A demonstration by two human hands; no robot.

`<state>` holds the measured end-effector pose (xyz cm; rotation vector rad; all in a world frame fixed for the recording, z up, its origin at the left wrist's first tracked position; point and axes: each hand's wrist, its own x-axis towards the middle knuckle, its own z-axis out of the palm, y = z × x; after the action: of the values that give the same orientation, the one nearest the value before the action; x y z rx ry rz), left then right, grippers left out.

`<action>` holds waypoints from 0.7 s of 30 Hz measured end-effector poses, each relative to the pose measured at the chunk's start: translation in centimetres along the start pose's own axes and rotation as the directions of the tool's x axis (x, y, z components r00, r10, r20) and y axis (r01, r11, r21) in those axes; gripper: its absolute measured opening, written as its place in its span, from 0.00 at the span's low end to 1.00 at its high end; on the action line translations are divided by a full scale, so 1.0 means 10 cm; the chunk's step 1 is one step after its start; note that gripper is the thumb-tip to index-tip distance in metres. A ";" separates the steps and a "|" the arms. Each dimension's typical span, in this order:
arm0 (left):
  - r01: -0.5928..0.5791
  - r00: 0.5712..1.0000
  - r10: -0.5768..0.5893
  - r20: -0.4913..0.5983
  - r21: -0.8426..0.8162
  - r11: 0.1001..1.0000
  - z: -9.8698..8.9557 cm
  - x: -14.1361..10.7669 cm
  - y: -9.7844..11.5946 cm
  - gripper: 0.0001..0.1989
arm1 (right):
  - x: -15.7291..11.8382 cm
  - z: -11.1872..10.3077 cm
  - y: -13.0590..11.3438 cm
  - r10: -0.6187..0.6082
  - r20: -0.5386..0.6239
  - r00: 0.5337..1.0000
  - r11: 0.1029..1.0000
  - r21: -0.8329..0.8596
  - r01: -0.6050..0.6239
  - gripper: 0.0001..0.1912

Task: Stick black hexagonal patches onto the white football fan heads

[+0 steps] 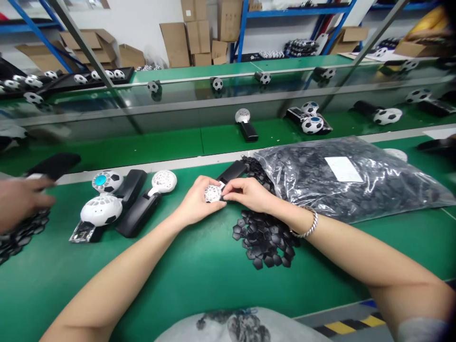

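The held fan (213, 194) has a white lattice head (212, 192) and a black handle (233, 172) — the same black as the loose pieces (265, 237). The surface (171, 275) is plain green. The bag (299, 166) is clear, its label (344, 169) white. A ball-patterned fan (114, 183), black on white, carries a bright blue disc (100, 180). Bracelet (313, 224): silver. Shirt (221, 330): grey, printed black. Shelf (299, 12): blue. Boxes (198, 37): brown. The tape (340, 327) — yellow and black stripes.

Nothing is legible, even the white label (344, 169) on the bag (302, 183).
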<state>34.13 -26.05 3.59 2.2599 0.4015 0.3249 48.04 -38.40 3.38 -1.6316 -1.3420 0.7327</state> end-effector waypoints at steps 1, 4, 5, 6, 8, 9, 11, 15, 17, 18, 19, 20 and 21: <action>-0.004 1.000 0.004 -0.011 0.000 1.000 0.01 0.00 0.00 0.19 | 0.00 0.00 -0.01 -0.014 -0.007 1.000 1.000 -0.017 0.014 0.02; -0.016 0.999 0.016 -0.031 -0.001 1.000 0.02 -0.01 0.01 0.17 | 0.02 0.00 -0.03 -0.045 -0.008 0.999 0.998 -0.038 0.045 0.01; -0.021 0.999 0.021 -0.036 0.000 1.000 0.02 -0.01 0.01 0.17 | 0.03 0.00 -0.03 -0.056 -0.003 0.998 0.998 -0.035 0.056 0.01; -0.028 0.999 0.028 -0.039 0.001 1.000 0.02 -0.01 0.01 0.17 | 0.04 -0.01 -0.04 -0.068 0.001 0.998 0.997 -0.031 0.068 0.01; -0.038 0.998 0.038 -0.042 0.005 0.999 0.02 -0.01 0.01 0.17 | 0.07 -0.02 -0.03 -0.091 0.003 0.996 0.995 -0.031 0.091 0.02; -0.041 0.998 0.041 -0.043 0.006 0.999 0.03 -0.01 0.00 0.17 | 0.08 -0.02 -0.02 -0.098 0.002 0.995 0.995 -0.032 0.098 0.03; -0.043 0.998 0.044 -0.041 0.004 0.999 0.03 -0.01 0.00 0.17 | 0.09 0.00 -0.01 -0.095 -0.003 0.995 0.995 -0.026 0.095 0.04; -0.047 0.996 0.047 -0.070 0.003 0.999 0.07 -0.02 -0.01 0.15 | 0.08 0.04 -0.03 -0.045 -0.018 0.999 0.997 -0.064 0.044 0.06; -0.036 0.995 0.035 -0.093 -0.011 0.999 0.08 -0.02 0.01 0.15 | 0.12 0.00 -0.06 -0.023 0.020 1.000 0.993 -0.116 0.025 0.06; -0.028 0.995 0.025 -0.099 -0.024 0.999 0.08 0.00 0.02 0.15 | 0.16 -0.06 -0.08 -0.010 0.050 0.999 0.992 -0.128 0.017 0.06; -0.022 0.994 0.018 -0.103 -0.036 0.999 0.07 0.03 0.03 0.15 | 0.23 -0.15 -0.09 0.005 0.070 0.998 0.991 -0.133 0.004 0.07; -0.017 0.993 0.012 -0.114 -0.047 0.999 0.06 0.09 0.05 0.15 | 0.33 -0.29 -0.08 0.030 0.068 0.997 0.989 -0.146 -0.020 0.08; -0.010 0.991 0.003 -0.131 -0.055 0.998 0.05 0.17 0.06 0.15 | 0.44 -0.45 -0.07 0.071 0.025 0.997 0.982 -0.176 -0.065 0.11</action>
<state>35.95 -26.08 3.90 2.1933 0.4480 0.4837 52.71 -35.34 6.37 -1.8194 -1.4122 0.6988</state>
